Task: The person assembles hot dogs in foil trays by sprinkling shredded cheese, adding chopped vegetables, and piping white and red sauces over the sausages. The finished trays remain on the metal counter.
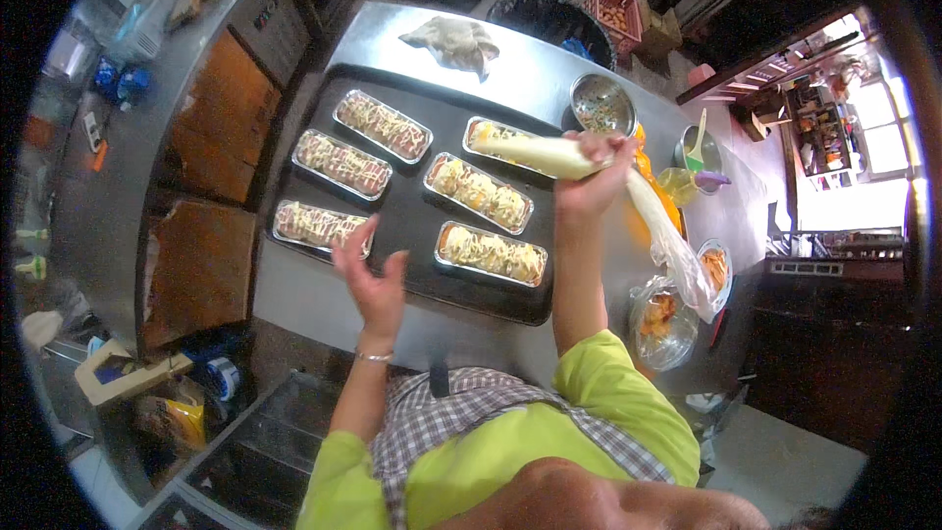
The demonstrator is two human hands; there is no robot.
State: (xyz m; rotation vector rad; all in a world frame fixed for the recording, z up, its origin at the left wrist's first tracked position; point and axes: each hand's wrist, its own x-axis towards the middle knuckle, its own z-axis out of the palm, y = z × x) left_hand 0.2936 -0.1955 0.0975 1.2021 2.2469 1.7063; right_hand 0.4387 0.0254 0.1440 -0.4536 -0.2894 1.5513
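My right hand [596, 185] is closed round a piping bag [540, 154] filled with something pale. The bag's tip reaches over the far right loaf tin [478, 124], and its twisted clear end hangs down to the right of my wrist. My left hand [373, 285] is empty, its fingers spread beside the near left loaf tin [304, 222]. A black baking tray [400, 236] bears several foil loaf tins in two columns. Pale lines zigzag over the left loaves, while the middle right loaf [478, 193] and near right loaf [491, 253] have chunkier yellowish tops.
A grey cloth [453, 43] lies beyond the tray on the steel table. At the right stand a metal bowl of chopped bits [602, 106], another bowl with a green-ended spatula [696, 152], a clear bag of food [665, 329] and a plate [721, 260]. A wooden-doored cabinet [211, 118] flanks the left.
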